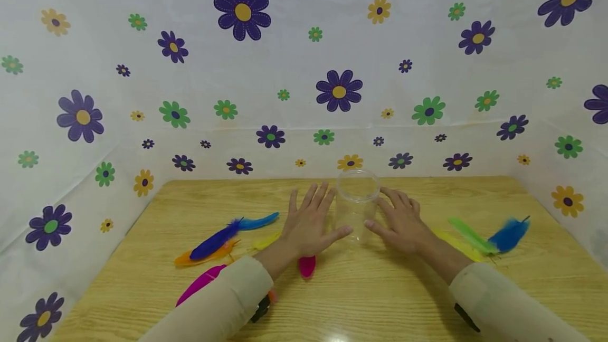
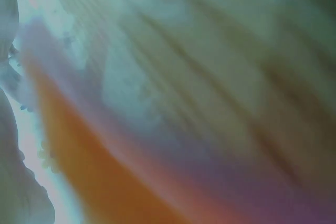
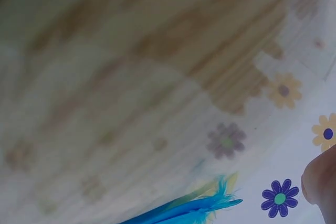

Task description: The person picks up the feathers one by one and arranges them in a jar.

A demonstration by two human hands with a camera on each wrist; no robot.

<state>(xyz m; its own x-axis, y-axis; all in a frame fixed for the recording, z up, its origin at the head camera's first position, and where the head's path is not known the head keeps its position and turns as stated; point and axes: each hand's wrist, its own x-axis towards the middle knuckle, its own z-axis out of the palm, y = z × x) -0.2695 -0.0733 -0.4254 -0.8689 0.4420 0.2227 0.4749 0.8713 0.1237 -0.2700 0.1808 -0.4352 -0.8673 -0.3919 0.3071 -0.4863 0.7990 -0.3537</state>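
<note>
A clear plastic cup [image 1: 357,212] stands on the wooden table, its round rim facing up. At its left side is my left hand [image 1: 309,226], fingers straight and spread, the thumb reaching across the cup's front. My right hand [image 1: 401,223] lies along the cup's right side with loosely bent fingers and the thumb pointing at it. Whether either hand presses on the cup is hard to tell. A pink feather [image 1: 307,267] lies just below the left hand. In the right wrist view a fingertip [image 3: 321,182] shows at the edge; the left wrist view is mostly blurred.
Left of the hands lie feathers: purple [image 1: 216,241], blue [image 1: 258,221], orange [image 1: 187,259], yellow [image 1: 266,240] and magenta [image 1: 201,282]. On the right are green [image 1: 472,235], yellow [image 1: 461,245] and blue feathers [image 1: 508,235]. A flower-printed white cloth [image 1: 285,57] surrounds the table.
</note>
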